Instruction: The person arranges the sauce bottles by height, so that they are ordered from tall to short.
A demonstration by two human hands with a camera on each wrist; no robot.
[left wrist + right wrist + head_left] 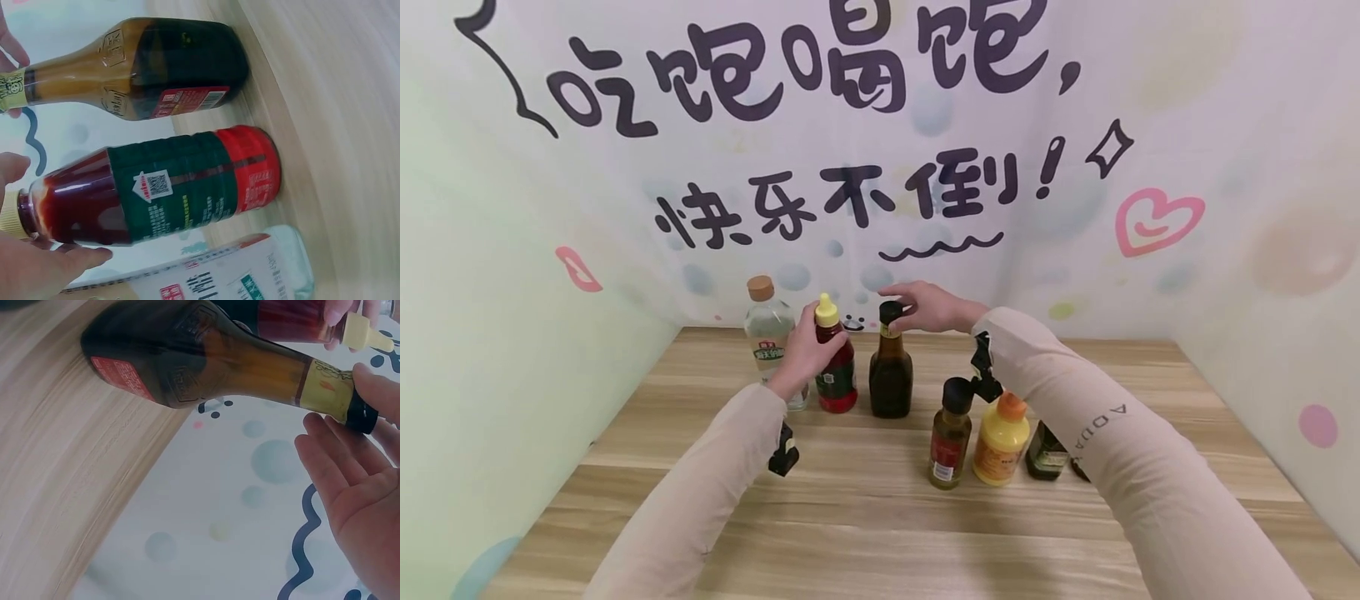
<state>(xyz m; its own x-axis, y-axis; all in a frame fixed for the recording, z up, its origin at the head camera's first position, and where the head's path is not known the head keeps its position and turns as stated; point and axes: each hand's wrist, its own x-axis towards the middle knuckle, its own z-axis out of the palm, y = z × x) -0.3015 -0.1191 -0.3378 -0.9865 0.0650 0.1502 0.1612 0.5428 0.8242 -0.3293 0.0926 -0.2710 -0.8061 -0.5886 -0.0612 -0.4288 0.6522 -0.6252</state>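
Clear bottle (769, 333) beside red bottle (837, 382)

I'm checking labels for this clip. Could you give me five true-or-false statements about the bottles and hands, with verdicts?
1. The left hand is at the red bottle. True.
2. Both hands are at the same bottle. False: the right hand is at the dark bottle.
3. The clear bottle stands left of the red bottle. True.
4. The dark bottle lies on its side. False: it stands upright.
5. The yellow bottle has an orange cap. True.
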